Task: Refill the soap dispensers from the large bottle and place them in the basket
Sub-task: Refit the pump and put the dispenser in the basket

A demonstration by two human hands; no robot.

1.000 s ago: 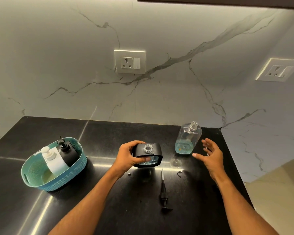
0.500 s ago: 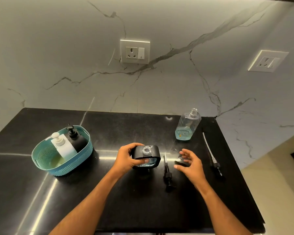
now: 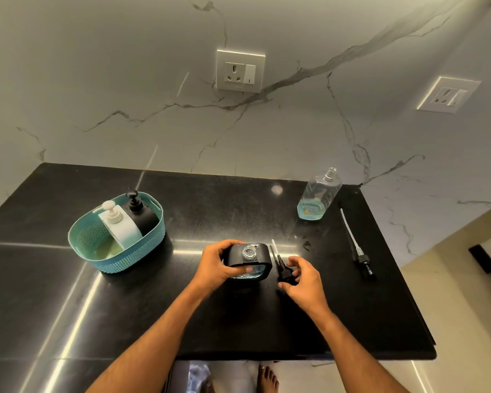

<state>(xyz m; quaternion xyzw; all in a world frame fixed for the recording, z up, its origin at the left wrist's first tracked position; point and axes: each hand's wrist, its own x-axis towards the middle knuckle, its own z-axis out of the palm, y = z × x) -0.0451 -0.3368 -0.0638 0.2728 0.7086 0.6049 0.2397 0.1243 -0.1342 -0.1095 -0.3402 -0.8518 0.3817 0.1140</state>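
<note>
You are standing at a polished black stone countertop that runs back into a corner of white marble wall with grey veins. A white socket with a switch sits on the back wall and a second white socket plate on the right-hand wall. The counter's right edge and near edge both drop to a pale tiled floor, and a bare foot shows just below the near edge.

Your left hand grips the black-shelled soap dispenser with an open clear neck near the counter's middle, fingers round its far side and thumb across the blue-filled front. Just to its right, your right hand curls over the black pump head with a thin white tube; fingertips and thumb close in on it, though you cannot tell whether they pinch it yet.

At the left stands the teal woven-plastic oval basket, holding a white pump dispenser and a black pump dispenser side by side. At the back right, near the corner, the large clear bottle with a little blue soap at the bottom stands uncapped. Its long white-tubed black pump lies flat close to the right edge. The widest bare stretch of counter lies at the near left, in front of the basket.
</note>
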